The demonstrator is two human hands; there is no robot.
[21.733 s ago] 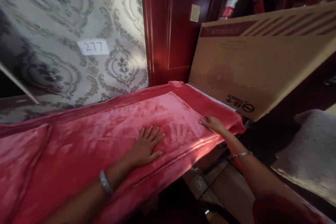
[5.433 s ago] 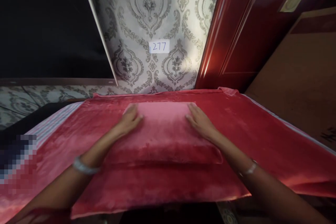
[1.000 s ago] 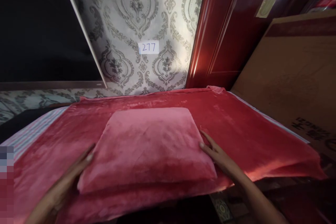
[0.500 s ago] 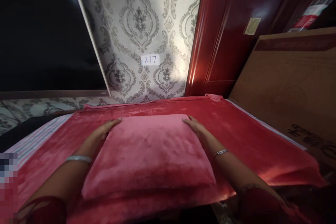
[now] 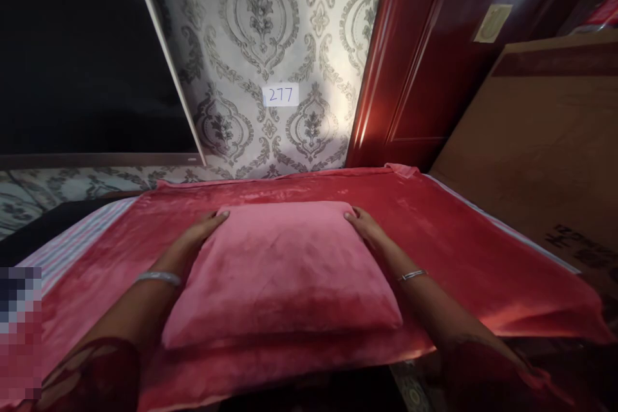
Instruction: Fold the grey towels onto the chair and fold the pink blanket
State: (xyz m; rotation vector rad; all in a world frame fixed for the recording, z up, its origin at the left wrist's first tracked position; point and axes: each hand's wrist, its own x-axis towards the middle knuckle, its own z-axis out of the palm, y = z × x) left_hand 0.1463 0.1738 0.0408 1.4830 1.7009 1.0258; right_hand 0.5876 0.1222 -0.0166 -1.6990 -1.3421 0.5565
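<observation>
A folded pink plush blanket (image 5: 284, 264), thick and roughly square, lies in front of me on a red plush cover (image 5: 449, 251). Its far corners are gripped from the sides. My left hand (image 5: 208, 226) closes on the far left corner, thumb on top. On the far right corner, my right hand (image 5: 365, 225) grips the same way, its thumb pressed on the upper face. The other fingers of both hands are mostly hidden at the blanket's edges. Smooth and level on top, the blanket has a rounded edge towards me.
Striped cloth (image 5: 87, 232) shows beyond the cover on the left. A large dark screen (image 5: 91, 58) stands at the back left, before patterned wallpaper (image 5: 261, 13) with a paper label (image 5: 280, 95). A big cardboard box (image 5: 545, 141) rises on the right beside a dark red wood panel (image 5: 434, 51).
The view has tilted down slightly and shifted a little left. Both hands keep their grip on the blanket's far corners, and the blanket looks unchanged.
</observation>
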